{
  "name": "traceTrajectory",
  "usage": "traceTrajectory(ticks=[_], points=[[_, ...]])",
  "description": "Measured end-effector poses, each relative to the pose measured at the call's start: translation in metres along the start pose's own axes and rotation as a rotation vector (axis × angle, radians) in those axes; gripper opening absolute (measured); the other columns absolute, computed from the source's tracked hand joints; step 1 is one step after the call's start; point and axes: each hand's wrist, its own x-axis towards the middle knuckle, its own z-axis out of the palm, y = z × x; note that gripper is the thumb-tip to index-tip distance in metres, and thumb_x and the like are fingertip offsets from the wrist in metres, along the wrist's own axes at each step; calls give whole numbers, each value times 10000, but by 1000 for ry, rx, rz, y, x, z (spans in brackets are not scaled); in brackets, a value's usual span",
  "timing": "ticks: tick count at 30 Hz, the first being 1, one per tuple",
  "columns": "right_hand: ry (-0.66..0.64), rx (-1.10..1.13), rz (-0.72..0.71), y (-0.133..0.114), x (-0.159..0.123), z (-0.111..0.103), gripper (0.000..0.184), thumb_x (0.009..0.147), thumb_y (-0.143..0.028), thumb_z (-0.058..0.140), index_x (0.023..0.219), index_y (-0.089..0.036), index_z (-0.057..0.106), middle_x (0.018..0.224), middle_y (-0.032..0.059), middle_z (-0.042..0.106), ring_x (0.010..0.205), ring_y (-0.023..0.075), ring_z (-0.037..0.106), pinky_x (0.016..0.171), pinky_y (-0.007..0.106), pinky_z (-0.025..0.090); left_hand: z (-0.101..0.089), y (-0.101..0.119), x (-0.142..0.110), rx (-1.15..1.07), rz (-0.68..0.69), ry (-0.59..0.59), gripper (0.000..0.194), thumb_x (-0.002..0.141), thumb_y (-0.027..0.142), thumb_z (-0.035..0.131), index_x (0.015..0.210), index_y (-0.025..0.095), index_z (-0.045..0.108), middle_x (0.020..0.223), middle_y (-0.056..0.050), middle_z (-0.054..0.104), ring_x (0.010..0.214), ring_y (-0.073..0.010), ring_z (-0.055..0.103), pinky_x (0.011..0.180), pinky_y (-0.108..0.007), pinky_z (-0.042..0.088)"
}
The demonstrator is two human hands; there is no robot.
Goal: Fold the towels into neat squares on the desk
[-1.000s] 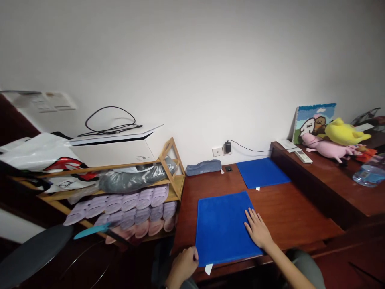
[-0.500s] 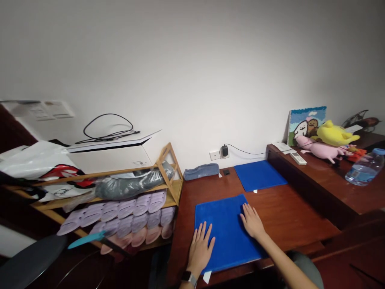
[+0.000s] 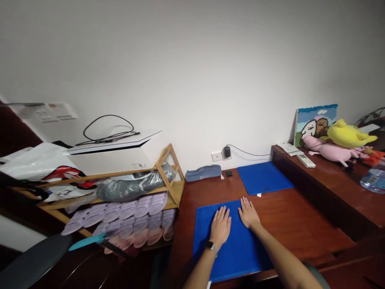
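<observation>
A blue cloth mat (image 3: 237, 251) lies flat on the brown wooden desk (image 3: 306, 224) in front of me. My left hand (image 3: 221, 226) rests palm down on its middle, fingers stretched forward; a watch is on that wrist. On the mat's far right part lies my right hand (image 3: 248, 213), also flat with the fingers out. Neither hand holds anything. Farther back, a second blue mat (image 3: 264, 177) lies near the wall, a white tag at its front edge. Left of it sits a grey-blue fabric pouch (image 3: 203, 172).
At left, a wooden rack (image 3: 173, 188) carries lilac and pink slippers (image 3: 129, 210) and a white box (image 3: 111, 160) topped by a black cable. Plush toys (image 3: 333, 150), a remote (image 3: 306, 161) and a plastic bottle (image 3: 374, 178) occupy the raised desk at right. A charger (image 3: 227, 151) is plugged into the wall.
My left hand has slid forward and right, from the mat's left edge to its middle. My right hand has shifted slightly toward the mat's far edge. The view has turned a little left.
</observation>
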Motion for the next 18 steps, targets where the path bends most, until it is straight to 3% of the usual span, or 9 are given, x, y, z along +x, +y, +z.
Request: traceTrajectory(ticks=[3,5,8,14,18], points=[[11,-5,-18,2,3,3,712,1039,-439,169,1651,-79,218,1723,117,176,1608,226,108,1300,446,84,24,24,41,-76,-23,-100,588,1095,463,188,1573,243,451,1655,-87,420,1551,-248,340,1274,-507,297],[8,-13,-15,3,4,5,704,1039,-424,162,1652,-83,215,1726,109,169,1607,221,107,1299,442,92,36,24,51,-90,-37,-133,599,1088,495,181,1591,275,419,1674,-68,386,1567,-249,301,1286,-517,257],[3,-19,5,3,3,5,715,1042,-434,150,1650,-61,199,1728,114,161,1609,216,97,1301,428,76,36,-5,44,-33,-130,-137,615,1075,519,210,1621,278,355,1700,-63,324,1580,-257,264,1293,-519,224],[1,-24,28,0,0,0,732,1047,-489,122,1661,-93,170,1736,97,145,1611,208,84,1300,441,45,-2,-92,6,138,-383,-149,648,1060,501,245,1632,207,332,1704,-102,310,1586,-279,243,1288,-497,212],[-57,-57,47,-3,4,-10,715,1048,-467,138,1664,-105,159,1738,85,138,1611,205,84,1300,450,19,-9,-108,-8,157,-407,-153,644,1065,485,234,1630,194,333,1701,-102,314,1582,-272,255,1280,-480,235]])
